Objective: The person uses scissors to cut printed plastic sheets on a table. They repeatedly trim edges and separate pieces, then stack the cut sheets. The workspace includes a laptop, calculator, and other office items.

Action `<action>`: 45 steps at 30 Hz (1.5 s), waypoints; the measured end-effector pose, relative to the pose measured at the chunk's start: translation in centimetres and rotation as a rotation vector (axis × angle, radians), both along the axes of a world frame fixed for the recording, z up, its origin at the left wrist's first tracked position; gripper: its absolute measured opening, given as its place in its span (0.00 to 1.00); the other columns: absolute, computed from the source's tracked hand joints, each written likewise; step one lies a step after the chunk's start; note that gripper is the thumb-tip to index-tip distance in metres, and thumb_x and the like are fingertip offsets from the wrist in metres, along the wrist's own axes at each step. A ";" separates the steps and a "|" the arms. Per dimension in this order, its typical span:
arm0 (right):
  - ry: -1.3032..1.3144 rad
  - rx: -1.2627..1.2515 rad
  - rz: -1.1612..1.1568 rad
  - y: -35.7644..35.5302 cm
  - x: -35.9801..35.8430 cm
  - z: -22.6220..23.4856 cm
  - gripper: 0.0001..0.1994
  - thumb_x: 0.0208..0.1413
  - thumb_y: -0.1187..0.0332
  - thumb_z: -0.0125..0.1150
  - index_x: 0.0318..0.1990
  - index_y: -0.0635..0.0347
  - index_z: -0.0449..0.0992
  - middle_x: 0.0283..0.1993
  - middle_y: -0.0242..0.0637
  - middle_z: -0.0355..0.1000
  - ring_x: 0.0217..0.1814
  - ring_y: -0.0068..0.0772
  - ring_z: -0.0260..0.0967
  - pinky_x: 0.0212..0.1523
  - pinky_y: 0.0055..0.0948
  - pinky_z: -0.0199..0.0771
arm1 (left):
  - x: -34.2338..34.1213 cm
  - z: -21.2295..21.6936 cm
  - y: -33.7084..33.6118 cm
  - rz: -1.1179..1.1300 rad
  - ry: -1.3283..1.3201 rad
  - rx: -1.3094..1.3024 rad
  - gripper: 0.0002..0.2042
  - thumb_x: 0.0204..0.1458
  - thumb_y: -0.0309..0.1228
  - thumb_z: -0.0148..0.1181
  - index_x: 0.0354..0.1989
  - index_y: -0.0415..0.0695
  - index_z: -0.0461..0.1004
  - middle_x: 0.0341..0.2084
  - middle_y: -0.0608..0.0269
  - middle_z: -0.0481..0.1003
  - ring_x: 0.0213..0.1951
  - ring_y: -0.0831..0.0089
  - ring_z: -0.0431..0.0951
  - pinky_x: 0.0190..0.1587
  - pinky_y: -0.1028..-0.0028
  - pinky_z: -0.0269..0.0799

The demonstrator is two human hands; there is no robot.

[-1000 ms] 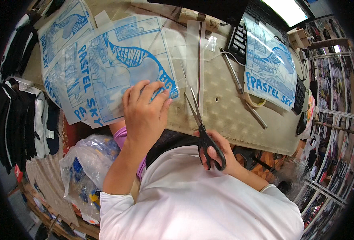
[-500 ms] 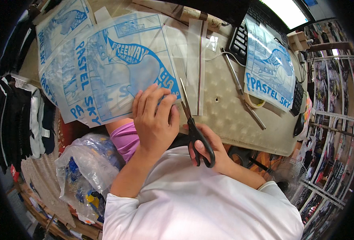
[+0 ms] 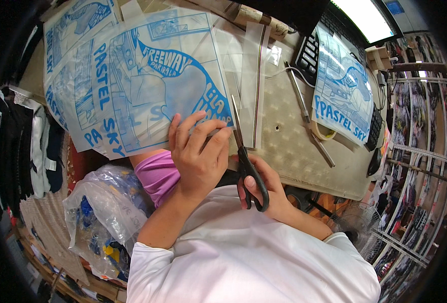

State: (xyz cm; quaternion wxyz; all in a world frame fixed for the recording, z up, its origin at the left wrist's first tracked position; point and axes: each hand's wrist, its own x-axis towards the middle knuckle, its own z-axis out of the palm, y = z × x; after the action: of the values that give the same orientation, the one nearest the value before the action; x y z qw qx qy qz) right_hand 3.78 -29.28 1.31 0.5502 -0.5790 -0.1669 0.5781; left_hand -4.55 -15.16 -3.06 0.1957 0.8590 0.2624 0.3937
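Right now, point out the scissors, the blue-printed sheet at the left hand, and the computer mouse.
Black-handled scissors (image 3: pixel 244 160): head view, handle just below the pivot.
Blue-printed translucent sheet (image 3: pixel 185 92): head view, pale-blue middle area.
Black computer mouse (image 3: pixel 374 161): head view, top shell.

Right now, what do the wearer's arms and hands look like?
Left hand and right hand: no gloves, rings or watch visible, though the right is partly hidden. Left forearm and right forearm are bare. Left sleeve and right sleeve: short, loose, plain white. No cables or markings visible.
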 end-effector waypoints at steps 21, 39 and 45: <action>-0.012 0.007 0.004 0.2 -0.1 0.1 0.25 0.60 0.62 0.54 0.58 0.68 0.57 0.20 0.30 0.62 0.18 0.20 0.62 0.19 0.20 0.63 | 0.0 -0.1 -0.1 0.002 0.008 0.010 0.07 0.39 0.24 0.65 0.28 0.50 0.76 0.32 0.72 0.75 0.45 0.65 0.72 0.59 0.57 0.55; -0.069 -0.104 -0.016 0.3 -0.5 0.9 0.25 0.59 0.65 0.56 0.59 0.68 0.58 0.20 0.28 0.62 0.16 0.17 0.60 0.16 0.19 0.61 | 0.1 -0.1 0.0 0.010 -0.009 0.001 0.05 0.40 0.25 0.65 0.24 0.50 0.76 0.31 0.73 0.75 0.43 0.66 0.73 0.59 0.57 0.55; -0.112 -0.119 -0.014 0.2 -0.7 1.0 0.25 0.58 0.65 0.57 0.58 0.68 0.59 0.19 0.27 0.62 0.16 0.17 0.61 0.16 0.19 0.61 | 0.2 0.2 0.0 0.051 -0.063 -0.095 0.06 0.39 0.25 0.64 0.27 0.49 0.76 0.33 0.68 0.76 0.45 0.65 0.72 0.58 0.57 0.57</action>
State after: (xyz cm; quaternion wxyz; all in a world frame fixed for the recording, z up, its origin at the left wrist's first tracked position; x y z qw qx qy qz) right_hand 3.06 -29.12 2.26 0.5085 -0.6432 -0.1586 0.5500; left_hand -4.32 -15.18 -2.84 0.2341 0.8290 0.2963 0.4126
